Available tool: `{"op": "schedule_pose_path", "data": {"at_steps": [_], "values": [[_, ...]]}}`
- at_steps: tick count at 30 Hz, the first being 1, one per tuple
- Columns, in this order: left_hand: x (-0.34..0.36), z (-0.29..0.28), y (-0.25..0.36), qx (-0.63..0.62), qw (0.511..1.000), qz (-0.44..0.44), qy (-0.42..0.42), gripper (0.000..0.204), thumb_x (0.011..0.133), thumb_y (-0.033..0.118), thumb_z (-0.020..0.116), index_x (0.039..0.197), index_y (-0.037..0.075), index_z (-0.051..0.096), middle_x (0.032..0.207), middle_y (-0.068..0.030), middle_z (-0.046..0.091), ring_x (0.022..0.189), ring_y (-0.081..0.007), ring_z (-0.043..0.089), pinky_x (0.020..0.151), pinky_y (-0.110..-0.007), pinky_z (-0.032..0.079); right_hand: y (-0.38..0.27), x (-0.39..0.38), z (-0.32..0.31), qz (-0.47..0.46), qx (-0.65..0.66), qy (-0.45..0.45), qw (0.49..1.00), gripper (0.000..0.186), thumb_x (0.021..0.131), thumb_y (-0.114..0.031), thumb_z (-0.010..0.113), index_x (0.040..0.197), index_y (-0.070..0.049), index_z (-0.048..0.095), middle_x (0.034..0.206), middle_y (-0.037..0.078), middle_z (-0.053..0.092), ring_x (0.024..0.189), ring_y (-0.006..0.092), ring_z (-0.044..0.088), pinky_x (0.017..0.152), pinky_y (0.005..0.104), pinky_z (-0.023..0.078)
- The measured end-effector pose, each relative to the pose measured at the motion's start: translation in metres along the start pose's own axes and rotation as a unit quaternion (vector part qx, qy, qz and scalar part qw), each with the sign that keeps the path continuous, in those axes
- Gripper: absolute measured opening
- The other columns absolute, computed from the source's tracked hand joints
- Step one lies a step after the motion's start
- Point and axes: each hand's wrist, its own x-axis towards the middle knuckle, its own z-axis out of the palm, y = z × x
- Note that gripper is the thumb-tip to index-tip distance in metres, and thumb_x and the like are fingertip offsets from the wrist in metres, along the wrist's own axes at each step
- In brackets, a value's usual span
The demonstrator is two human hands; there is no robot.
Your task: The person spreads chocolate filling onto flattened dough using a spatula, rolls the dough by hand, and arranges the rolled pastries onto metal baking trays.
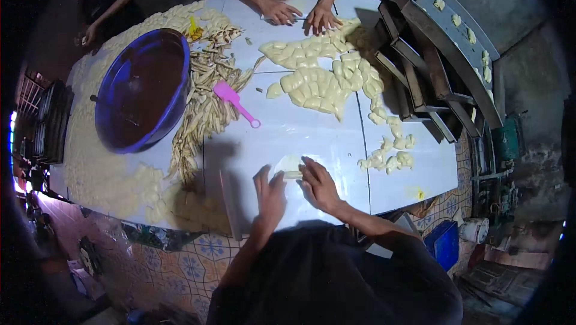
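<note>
On the white tabletop, a thin pale dough piece point(286, 163) lies with its near part rolled into a short strip point(293, 175). My left hand point(269, 195) is at the strip's left end, slightly blurred, fingers apart. My right hand point(321, 188) is at its right end, fingertips touching it, fingers apart. Beyond are piles of smooth cream dough pieces point(309, 88), with a pink scraper point(231, 97) and brownish sliced filling point(198, 109) to their left. A clear straight strip point(231, 202) lies left of my left hand.
A large blue basin point(179, 106) with brown contents stands at left. Stacked metal trays point(456, 34), some pale pieces on top, occupy the right. A co-worker's hands point(303, 19) work across the table point(390, 187); another person point(102, 7) stands far left. A blue crate point(441, 244) sits below right.
</note>
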Motion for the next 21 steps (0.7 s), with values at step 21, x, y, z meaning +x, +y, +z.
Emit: {"op": "schedule_pose_path", "data": {"at_steps": [21], "values": [[0.020, -0.007, -0.013, 0.005, 0.997, -0.069, -0.044, 0.015, 0.082, -0.003, 0.067, 0.096, 0.000, 0.066, 0.104, -0.0146, 0.054, 0.105, -0.0344, 0.049, 0.093, -0.047, 0.040, 0.012, 0.008, 0.005, 0.133, 0.151, -0.017, 0.979, 0.030, 0.089, -0.005, 0.070, 0.118, 0.002, 0.066, 0.114, 0.016, 0.060, 0.098, 0.0336, 0.060, 0.086, 0.0420, 0.053]]}}
